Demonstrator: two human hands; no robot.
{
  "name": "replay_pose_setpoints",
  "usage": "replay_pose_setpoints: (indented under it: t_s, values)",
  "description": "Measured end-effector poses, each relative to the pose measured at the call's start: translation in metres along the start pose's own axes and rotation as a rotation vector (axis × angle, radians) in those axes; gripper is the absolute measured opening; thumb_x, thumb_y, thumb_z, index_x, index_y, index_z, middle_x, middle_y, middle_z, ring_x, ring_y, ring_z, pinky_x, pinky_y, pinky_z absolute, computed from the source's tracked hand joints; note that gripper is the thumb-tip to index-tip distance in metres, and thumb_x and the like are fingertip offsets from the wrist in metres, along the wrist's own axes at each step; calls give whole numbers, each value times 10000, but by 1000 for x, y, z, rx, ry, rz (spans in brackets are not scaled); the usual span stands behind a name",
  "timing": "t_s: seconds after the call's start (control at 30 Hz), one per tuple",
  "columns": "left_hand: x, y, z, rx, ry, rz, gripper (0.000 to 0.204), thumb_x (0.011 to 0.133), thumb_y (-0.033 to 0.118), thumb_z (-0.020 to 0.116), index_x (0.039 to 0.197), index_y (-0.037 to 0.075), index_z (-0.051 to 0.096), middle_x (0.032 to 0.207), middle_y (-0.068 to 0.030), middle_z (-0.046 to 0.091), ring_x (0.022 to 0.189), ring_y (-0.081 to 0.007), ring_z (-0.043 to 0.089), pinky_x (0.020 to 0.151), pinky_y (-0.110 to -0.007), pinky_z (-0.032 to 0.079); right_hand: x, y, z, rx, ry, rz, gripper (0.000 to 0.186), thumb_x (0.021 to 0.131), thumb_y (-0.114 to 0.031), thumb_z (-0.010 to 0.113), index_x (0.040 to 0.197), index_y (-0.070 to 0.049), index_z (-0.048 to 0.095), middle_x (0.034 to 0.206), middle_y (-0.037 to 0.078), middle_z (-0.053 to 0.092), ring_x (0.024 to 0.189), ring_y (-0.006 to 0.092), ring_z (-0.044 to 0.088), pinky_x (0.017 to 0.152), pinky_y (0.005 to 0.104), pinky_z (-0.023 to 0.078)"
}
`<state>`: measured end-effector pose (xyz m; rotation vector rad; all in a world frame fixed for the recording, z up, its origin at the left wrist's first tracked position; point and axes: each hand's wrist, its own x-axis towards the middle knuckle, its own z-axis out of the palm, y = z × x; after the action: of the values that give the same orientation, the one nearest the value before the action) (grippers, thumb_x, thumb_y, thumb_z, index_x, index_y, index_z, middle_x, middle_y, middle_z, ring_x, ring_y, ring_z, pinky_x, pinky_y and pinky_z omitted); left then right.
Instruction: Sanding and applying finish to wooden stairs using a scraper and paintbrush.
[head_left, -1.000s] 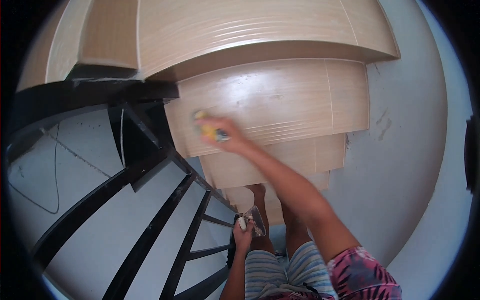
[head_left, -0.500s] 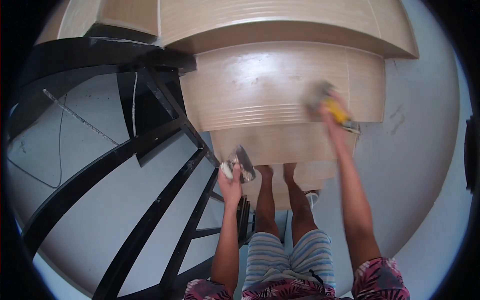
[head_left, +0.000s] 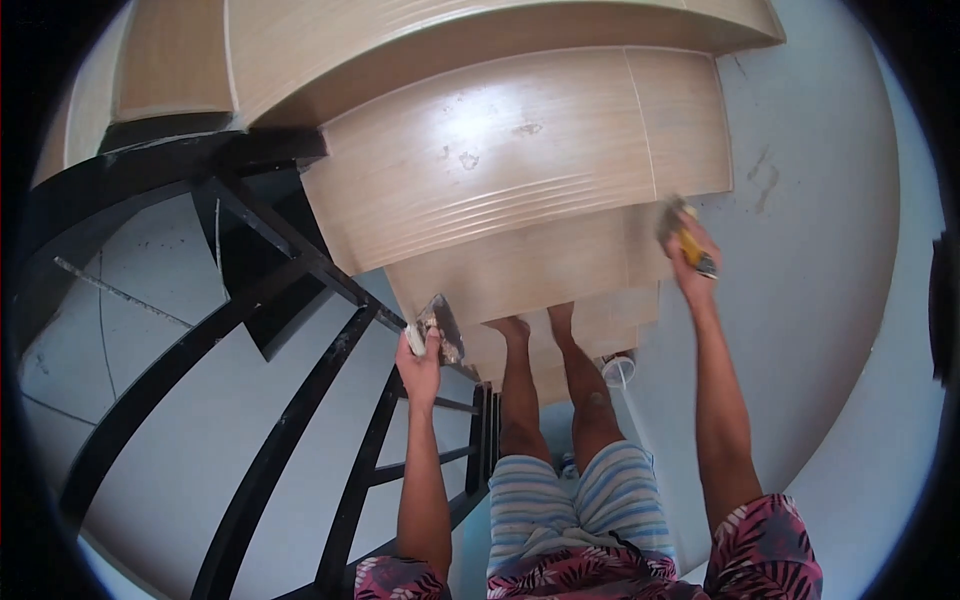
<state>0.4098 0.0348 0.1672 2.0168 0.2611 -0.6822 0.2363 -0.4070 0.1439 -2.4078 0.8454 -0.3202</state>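
Note:
My left hand [head_left: 419, 368] is closed round the pale handle of a putty knife [head_left: 445, 325]. Lumps of beige paste sit on its wide dark blade, held out beside the black railing. My right hand [head_left: 694, 262] grips a yellow-handled scraper [head_left: 692, 240] with a black end. Motion blurs its grey blade, at the right front corner of the wood-look tiled stair tread [head_left: 560, 120], close to the wall. Whether the blade touches the tread, I cannot tell. A few wet-looking smudges [head_left: 468, 160] mark the tread's surface.
Black metal railing bars [head_left: 285, 430] slope along the left. The curved grey wall [head_left: 810, 250] bounds the right side and has a stain. My bare feet stand on a lower step [head_left: 540, 360]. A whitish round container [head_left: 619, 371] stands beside my right leg.
My right hand with the scraper has come from over the tread toward its right front corner. The view has shifted, so the stairs sit farther left. My left hand keeps its putty knife.

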Motion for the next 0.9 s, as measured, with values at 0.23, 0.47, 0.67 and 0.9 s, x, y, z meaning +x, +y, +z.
replay_pose_setpoints:
  t_s: [0.23,0.47,0.67,0.9]
  values:
    - [107,61,10,241,-91,312,204,939,202,674,978,4,639,779,-25,657,735,-98,573,686,-284,490,-23,-42,-13,208,-5,284,387,858,-139,696,1226,-32,639,1084,143,694,978,235,664,883,342,513]
    - [167,99,93,658,-397,496,329,881,324,709,968,17,630,829,-209,687,775,-335,685,708,-396,528,-71,-23,7,296,-2,416,393,872,-86,693,1251,-10,623,1133,119,679,1012,169,627,897,307,502]
    - [143,95,161,646,-448,535,346,876,341,706,967,20,616,771,-221,670,739,-380,676,682,-411,530,-104,18,10,440,50,580,390,873,-91,696,1248,-14,622,1079,100,670,925,149,617,812,288,510]
    - [151,128,174,934,-590,546,305,881,329,676,1028,67,622,745,-210,661,743,-410,651,683,-472,510,-107,23,11,417,47,517,401,910,-98,686,1292,-16,596,1002,41,644,786,80,569,671,224,500]
